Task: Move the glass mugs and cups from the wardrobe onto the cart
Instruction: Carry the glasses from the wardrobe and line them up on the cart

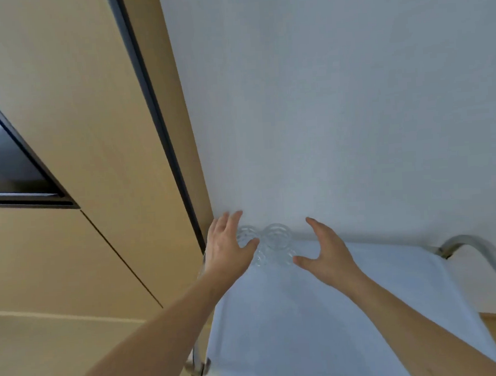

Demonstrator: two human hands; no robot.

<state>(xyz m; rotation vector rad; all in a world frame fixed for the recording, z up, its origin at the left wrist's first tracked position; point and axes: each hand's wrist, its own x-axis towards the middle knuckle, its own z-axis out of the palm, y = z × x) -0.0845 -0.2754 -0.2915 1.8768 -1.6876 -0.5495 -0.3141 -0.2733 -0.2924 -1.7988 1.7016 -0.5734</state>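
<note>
Two bare forearms reach in from the near edge over the cart (331, 328), its top draped in a white cloth (292, 316); left hand (227, 251) fingers spread and released, thumb just touching the left glass cup (245, 234); right hand (328, 255) likewise splayed, grasping nothing, just right of the right glass cup (276, 236); both cups stand side by side at the cart's far left corner, against the white wall (337, 95); beige wardrobe (72, 140) at left; metal handle (477, 246) far right.
</note>
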